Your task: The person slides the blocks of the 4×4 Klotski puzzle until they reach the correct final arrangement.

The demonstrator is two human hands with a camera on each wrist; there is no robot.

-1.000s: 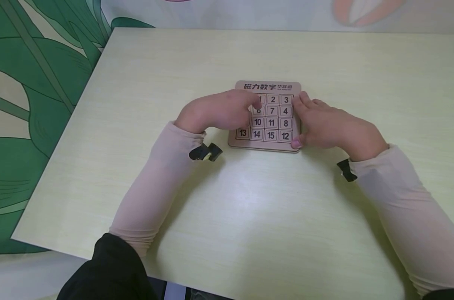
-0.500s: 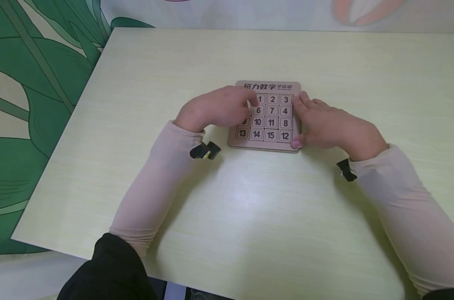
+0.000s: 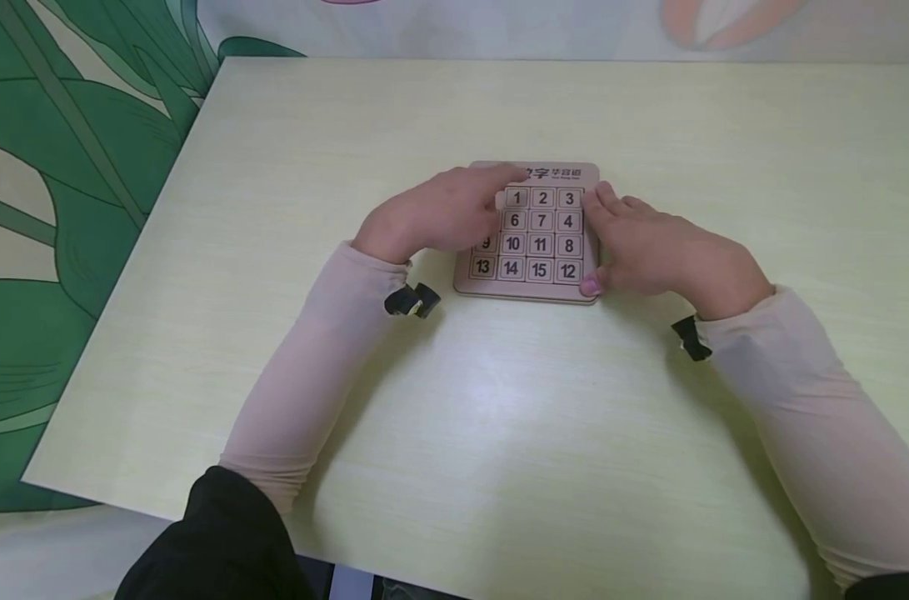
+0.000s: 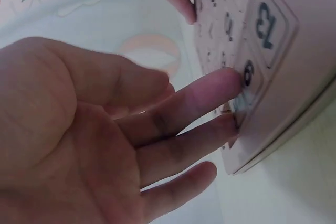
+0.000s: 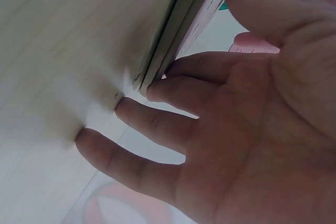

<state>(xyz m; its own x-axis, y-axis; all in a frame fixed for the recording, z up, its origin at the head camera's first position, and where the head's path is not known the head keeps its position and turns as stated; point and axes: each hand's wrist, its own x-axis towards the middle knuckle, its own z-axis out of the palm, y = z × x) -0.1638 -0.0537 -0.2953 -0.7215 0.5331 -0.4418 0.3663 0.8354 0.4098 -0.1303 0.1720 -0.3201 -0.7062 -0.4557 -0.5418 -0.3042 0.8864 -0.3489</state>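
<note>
A pink number slide puzzle [image 3: 541, 221] lies flat on the table, its square tiles marked with black numerals. My left hand [image 3: 439, 212] reaches over its left side and hides the upper part of the left column. Its index finger stretches across the printed heading. In the left wrist view, middle fingertips [image 4: 231, 80] of that hand touch the tile face by the 9, with the fingers fairly straight. My right hand [image 3: 649, 246] rests along the puzzle's right edge, thumb at the lower right corner. In the right wrist view, two fingertips [image 5: 157, 90] meet the puzzle's side while others touch the table.
The pale wooden table [image 3: 499, 417] extends all round the puzzle. Behind it stands a light wall [image 3: 499, 29], and a green leaf mural [image 3: 72, 250] fills the left side. Both forearms wear pale sleeves with black straps [image 3: 412, 300] at the wrists.
My left index finger has moved up from the tiles near the 1 and 6 to the heading, uncovering those tiles. That hand has shifted slightly upward, while my right hand stays at the edge.
</note>
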